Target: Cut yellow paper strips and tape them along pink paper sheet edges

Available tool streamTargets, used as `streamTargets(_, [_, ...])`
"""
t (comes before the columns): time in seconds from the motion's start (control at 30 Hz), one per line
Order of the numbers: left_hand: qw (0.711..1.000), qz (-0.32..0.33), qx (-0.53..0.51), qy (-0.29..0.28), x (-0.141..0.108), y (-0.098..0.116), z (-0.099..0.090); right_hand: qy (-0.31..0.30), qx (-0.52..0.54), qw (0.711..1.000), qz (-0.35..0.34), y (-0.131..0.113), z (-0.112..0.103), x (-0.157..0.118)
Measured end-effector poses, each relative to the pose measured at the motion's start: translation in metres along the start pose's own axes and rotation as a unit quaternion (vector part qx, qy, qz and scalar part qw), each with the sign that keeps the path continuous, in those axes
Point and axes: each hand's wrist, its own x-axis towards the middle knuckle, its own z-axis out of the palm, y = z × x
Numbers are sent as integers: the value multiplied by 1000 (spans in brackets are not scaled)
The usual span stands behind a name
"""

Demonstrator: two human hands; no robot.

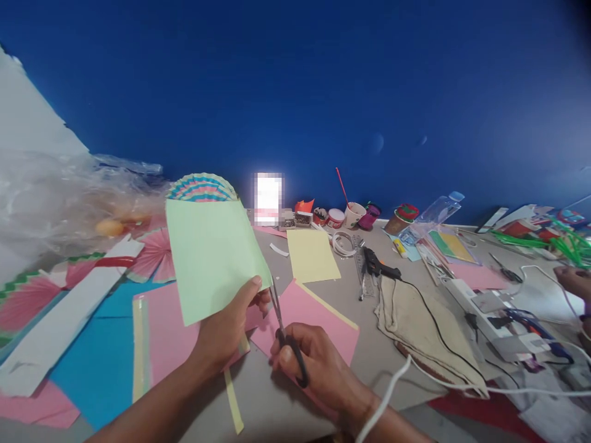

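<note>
My left hand [240,314] pinches a sheet of light green paper [212,252] near its lower right corner and holds it up over the table. A pair of black-handled scissors [277,301] is gripped in my right hand [314,357], fingers through the loops. The blades point up at the right edge of the green sheet, and I cannot tell whether they touch it. Beneath my hands lie pink sheets [318,314] edged with yellow strips. A loose yellow paper strip [233,403] lies near the front. Farther back is a pale yellow sheet [314,255].
A glue gun [381,264] and a folded beige cloth [420,326] lie to the right, beside a power strip [484,314] with cables. Pleated paper fans [157,252] and blue paper [101,344] lie left. Another person's hand [575,283] shows at far right.
</note>
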Motion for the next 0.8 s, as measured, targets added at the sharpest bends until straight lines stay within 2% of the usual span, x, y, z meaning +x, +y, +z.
streamTargets(0.13, [999, 19, 49, 5, -1, 2, -1, 17, 2, 1000, 5, -6, 2, 1])
streamTargets(0.33, [997, -1, 78, 1, -2, 2, 1, 51, -1, 998, 24, -7, 2, 1])
streamTargets(0.57, [996, 10, 93, -7, -1, 5, 2, 48, 11, 999, 19, 3, 2, 7])
streamTargets(0.8, [995, -15, 102, -1, -2, 17, 2, 51, 27, 998, 41, -7, 4, 9])
